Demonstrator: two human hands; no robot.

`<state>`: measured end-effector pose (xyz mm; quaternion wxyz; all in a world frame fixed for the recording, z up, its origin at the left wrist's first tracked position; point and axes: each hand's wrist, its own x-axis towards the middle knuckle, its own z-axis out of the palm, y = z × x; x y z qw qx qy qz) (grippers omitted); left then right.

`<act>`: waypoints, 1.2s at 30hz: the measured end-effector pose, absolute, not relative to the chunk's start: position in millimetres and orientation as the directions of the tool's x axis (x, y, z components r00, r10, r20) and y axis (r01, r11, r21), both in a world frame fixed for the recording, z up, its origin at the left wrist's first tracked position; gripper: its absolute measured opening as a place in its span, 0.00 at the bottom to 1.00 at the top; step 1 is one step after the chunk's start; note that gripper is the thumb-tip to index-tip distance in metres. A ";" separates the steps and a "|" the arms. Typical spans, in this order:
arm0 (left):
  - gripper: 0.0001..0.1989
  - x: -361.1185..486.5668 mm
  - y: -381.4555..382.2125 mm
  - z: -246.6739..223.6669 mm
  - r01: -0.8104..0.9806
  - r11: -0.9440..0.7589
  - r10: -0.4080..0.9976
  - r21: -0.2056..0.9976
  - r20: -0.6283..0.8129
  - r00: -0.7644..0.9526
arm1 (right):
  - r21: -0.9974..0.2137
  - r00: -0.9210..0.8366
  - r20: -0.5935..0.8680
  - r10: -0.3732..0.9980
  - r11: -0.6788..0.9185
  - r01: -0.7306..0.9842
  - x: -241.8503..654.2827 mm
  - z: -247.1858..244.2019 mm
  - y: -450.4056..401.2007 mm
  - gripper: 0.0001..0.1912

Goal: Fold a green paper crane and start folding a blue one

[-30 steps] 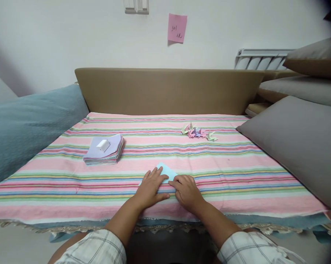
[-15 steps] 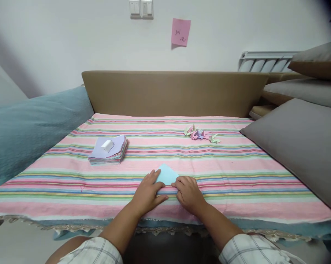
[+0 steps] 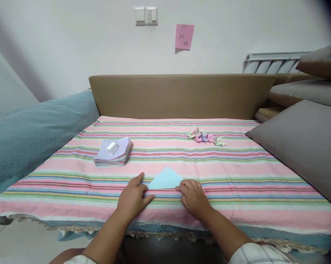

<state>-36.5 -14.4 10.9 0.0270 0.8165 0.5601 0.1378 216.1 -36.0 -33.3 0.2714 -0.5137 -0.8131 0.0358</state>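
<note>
A light blue paper (image 3: pixel 166 179), folded to a triangle, lies on the striped cloth with its peak pointing away from me and its long edge towards me. My left hand (image 3: pixel 133 198) is at its left corner, fingers spread, the thumb and a fingertip close to the tip of the paper. The right corner is under the curled fingers of my right hand (image 3: pixel 193 197), which pinch it.
A stack of coloured paper (image 3: pixel 113 156) bears a small white block (image 3: pixel 112 147) at the left. Several folded paper figures (image 3: pixel 204 137) lie at the back right. Grey cushions (image 3: pixel 302 143) are at the right, a blue cushion (image 3: pixel 41 128) at the left.
My left hand has slid left along the paper's near edge, uncovering the left corner. My right hand stays at the right corner. The view has shifted slightly.
</note>
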 end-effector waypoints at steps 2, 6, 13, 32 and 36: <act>0.12 -39.5 -13.3 17.9 0.928 -0.319 0.944 0.191 0.148 0.294 | -0.336 -0.325 0.411 0.852 0.473 0.814 216.1 -33.6 -35.8 0.15; 0.16 -41.0 -9.6 26.4 0.953 -0.225 0.973 0.201 0.087 0.212 | -0.331 -0.321 0.422 0.848 0.474 0.816 215.7 -32.8 -35.2 0.15; 0.17 -18.8 -6.2 8.1 0.886 -0.411 0.900 0.213 0.247 0.358 | -0.383 -0.313 0.414 0.855 0.476 0.792 217.9 -29.8 -36.5 0.17; 0.14 -30.1 -0.7 8.0 0.878 -0.358 0.929 0.317 0.211 0.303 | -0.561 -0.074 0.370 0.926 0.287 0.777 245.8 -32.3 -24.5 0.14; 0.10 -28.3 -1.4 9.8 0.865 -0.345 0.935 0.364 0.216 0.282 | -0.566 -0.076 0.366 0.928 0.287 0.773 245.9 -33.1 -25.0 0.16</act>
